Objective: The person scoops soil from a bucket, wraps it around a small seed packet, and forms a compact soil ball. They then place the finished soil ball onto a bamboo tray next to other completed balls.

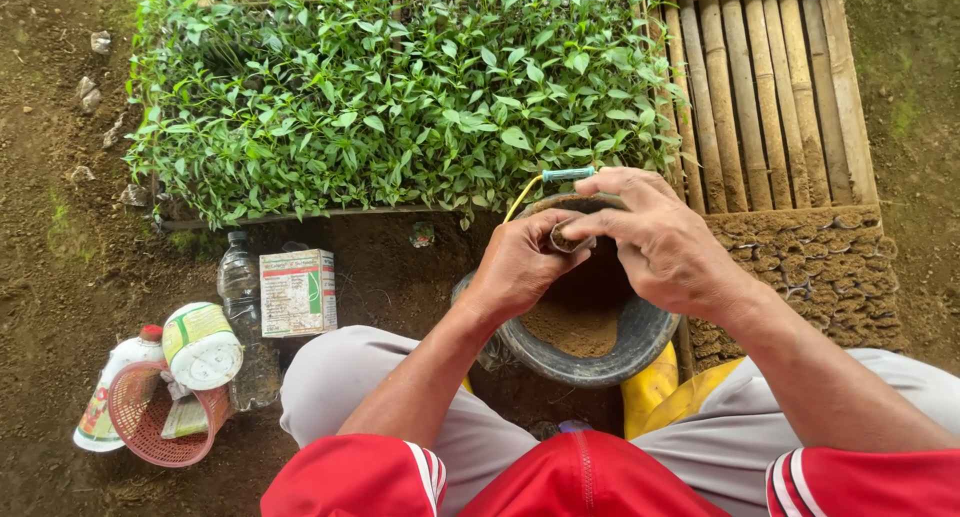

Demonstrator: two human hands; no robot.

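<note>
My left hand (520,267) and my right hand (655,239) meet over a dark round bucket (640,345) holding brown soil. Between the fingers of both hands sits a small soil-filled seedling pot (567,238). My right hand also grips a thin yellow stick with a blue tip (566,175), which points left above the bucket. My knees in grey trousers and red shorts frame the bucket.
A dense bed of green seedlings (400,87) lies ahead on a bamboo rack (770,87). Rows of soil-filled pots (810,267) sit at right. At left are a clear bottle (240,287), a small carton (298,292), a round tin (202,345), a red basket (150,417) and a white bottle (105,402).
</note>
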